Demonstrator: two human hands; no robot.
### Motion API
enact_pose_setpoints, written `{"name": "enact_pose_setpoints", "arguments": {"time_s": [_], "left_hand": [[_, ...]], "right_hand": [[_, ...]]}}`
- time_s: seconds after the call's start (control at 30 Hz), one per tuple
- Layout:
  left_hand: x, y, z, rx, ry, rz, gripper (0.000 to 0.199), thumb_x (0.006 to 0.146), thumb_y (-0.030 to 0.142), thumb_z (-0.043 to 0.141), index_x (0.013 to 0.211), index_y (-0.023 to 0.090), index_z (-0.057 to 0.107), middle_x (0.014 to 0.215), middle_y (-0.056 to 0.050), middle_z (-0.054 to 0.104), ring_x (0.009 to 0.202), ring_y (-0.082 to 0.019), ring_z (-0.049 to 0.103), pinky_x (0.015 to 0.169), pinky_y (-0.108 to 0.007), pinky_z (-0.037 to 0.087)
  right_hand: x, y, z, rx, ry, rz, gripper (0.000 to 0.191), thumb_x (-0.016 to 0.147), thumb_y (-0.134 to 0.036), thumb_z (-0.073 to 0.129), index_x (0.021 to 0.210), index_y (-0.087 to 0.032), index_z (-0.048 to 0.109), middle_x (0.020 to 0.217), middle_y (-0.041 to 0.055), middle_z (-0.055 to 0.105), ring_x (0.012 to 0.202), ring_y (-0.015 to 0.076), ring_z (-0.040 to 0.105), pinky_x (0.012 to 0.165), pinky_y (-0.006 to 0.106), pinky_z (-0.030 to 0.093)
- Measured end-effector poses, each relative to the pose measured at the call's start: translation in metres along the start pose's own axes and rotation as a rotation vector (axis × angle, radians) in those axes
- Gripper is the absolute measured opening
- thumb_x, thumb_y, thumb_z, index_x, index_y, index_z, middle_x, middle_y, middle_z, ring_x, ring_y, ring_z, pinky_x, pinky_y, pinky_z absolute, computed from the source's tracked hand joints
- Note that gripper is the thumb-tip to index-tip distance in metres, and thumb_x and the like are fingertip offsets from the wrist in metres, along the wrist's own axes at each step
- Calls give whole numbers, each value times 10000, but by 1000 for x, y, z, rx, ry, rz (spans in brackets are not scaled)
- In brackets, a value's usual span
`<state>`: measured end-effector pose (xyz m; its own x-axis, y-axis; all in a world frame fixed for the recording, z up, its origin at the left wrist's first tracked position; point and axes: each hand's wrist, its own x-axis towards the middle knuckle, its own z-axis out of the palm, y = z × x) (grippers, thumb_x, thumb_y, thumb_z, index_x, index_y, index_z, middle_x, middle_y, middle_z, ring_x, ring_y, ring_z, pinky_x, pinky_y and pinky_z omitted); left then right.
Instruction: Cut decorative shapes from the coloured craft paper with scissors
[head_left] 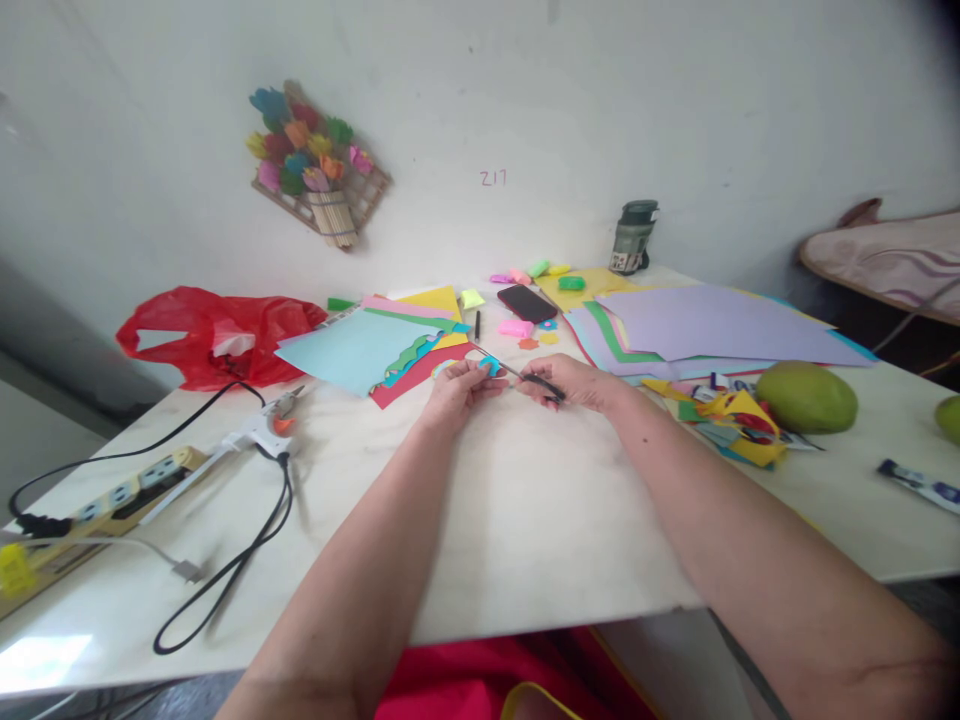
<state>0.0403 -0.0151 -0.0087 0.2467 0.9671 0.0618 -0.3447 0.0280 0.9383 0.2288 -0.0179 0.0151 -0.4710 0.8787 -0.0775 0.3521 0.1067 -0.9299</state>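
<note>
Over the pale surface, the left hand pinches a small blue paper piece. Just right of it, the right hand grips scissors, blades pointing left, long axis toward the piece. Beyond lie coloured sheets.

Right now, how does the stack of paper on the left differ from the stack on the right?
The left paper stack has a light blue sheet on top; the right paper stack has a lilac one. The left stack shows wavy-cut edges; the right stack's edges look straight. The right stack spreads wider. Both lie flat on the table.
</note>
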Motion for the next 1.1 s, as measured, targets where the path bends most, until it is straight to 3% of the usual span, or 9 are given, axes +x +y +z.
{"name": "enact_pose_setpoints", "arguments": {"time_s": [0.57,0.8,1.1], "left_hand": [[0,0,2,33,-9,-15,239,628,260,720,745,82,611,831,-113,685,705,-176,661,637,-251,523],[1,-2,1,79,5,-23,276,606,277,741,734,101,573,702,-79,672,605,-148,640,612,-262,516],[-1,1,3,284,-146,-80,283,609,350,720,668,147,532,539,-1,583,428,-86,519,444,-200,396]], "right_hand": [[-3,-6,0,-66,14,59,255,718,-378,635,729,-146,530,466,-38,501,317,45,421,285,157,230],[-1,0,-6,-11,128,21,333,603,-349,746,765,-135,549,512,-14,555,365,56,463,328,167,295],[2,-1,-9,242,336,-113,352,577,-227,737,851,-158,527,591,-16,582,474,82,518,446,203,382]]}}
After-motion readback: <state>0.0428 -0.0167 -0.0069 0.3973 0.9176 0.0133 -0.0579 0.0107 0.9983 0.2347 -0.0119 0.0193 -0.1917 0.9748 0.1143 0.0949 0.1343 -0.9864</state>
